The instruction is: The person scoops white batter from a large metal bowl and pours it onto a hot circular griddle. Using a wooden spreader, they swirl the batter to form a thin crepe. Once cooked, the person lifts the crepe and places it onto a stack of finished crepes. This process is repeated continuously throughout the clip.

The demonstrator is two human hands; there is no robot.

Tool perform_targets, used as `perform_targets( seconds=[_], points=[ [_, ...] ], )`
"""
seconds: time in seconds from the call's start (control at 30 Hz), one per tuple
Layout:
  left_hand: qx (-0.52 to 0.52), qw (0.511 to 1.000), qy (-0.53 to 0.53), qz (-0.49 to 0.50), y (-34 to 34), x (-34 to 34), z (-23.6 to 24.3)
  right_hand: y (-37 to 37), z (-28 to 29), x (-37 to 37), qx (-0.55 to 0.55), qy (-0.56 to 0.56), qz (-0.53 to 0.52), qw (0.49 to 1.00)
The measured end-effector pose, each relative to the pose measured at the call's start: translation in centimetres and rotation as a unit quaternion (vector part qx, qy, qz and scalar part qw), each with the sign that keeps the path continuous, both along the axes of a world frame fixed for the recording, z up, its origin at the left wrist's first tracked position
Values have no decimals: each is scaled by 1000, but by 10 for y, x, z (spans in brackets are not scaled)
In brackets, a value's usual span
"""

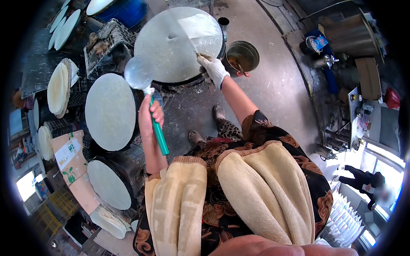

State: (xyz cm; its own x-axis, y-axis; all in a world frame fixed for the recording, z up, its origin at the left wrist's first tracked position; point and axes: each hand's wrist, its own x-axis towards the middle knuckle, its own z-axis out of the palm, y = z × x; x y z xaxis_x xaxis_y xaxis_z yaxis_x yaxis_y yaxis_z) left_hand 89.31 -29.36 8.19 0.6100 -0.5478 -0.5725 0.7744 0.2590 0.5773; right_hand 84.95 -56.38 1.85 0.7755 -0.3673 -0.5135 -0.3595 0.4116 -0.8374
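Observation:
My bare left hand (153, 112) grips the green handle of a large metal ladle (137, 73), raised beside the big round griddle (160, 53). My right hand (213, 70), in a white glove, is closed on the handle of a long thin blade (184, 32), held across the griddle. A thin pale layer covers the griddle, with a brighter white patch at its upper right. Just right of the griddle stands a metal bucket (247, 55) holding liquid and an utensil with a reddish handle.
More round griddles (110, 113) line my left, beside stacks of thin round sheets (57, 87), a crusted crate (106, 53) and cardboard (77, 187). A blue barrel (121, 13) stands behind. At the right are a cluttered bench (358, 111), white sacks (341, 215) and another person in dark clothes (363, 181).

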Motion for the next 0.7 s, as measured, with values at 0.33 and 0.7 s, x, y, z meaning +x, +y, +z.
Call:
perform_targets(
  seconds=[0.33, 0.7],
  points=[
    [18, 1000, 19, -4, -38, 28, -46, 6, -14, -26, -91, 23, 0, 996],
    [175, 978, -106, 29, -93, 139, -81, -47, 35, -12, -157, 85, 199, 963]
  ],
)
